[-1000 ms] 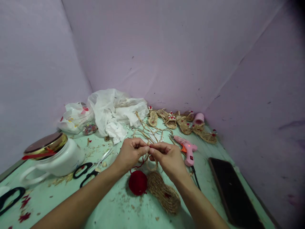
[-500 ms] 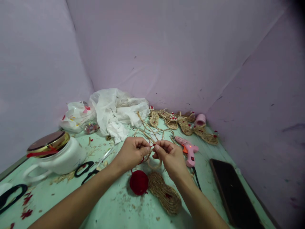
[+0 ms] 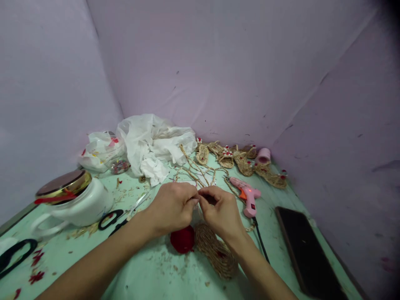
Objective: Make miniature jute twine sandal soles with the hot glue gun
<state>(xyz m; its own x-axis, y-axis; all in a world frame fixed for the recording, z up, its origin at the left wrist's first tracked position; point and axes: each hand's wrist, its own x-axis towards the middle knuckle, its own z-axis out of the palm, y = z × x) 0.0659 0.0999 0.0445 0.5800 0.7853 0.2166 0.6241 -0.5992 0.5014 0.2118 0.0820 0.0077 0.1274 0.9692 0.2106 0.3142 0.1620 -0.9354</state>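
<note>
My left hand (image 3: 173, 206) and my right hand (image 3: 221, 210) meet fingertip to fingertip above the table, both closed in a pinch. Between them is the red yarn, now mostly covered by the fingers. Just below my left hand lies a ball of red yarn (image 3: 182, 241), its upper part hidden. Beside it, under my right hand, rests a woven straw sole (image 3: 216, 253) with a small red mark. Braided straw cord (image 3: 196, 168) spreads out on the table behind my hands.
A pink glue gun (image 3: 245, 193) with its light on lies to the right, near a dark phone (image 3: 308, 252). Black-handled scissors (image 3: 111, 218) and a white teapot-like pot (image 3: 84, 208) stand left. White plastic bags (image 3: 150, 141) and several small straw slippers (image 3: 242, 162) line the back.
My left hand has turned over and forward, its fingers closing in against the right fingertips. The red yarn stretched between the hands half a second ago is now hidden.
</note>
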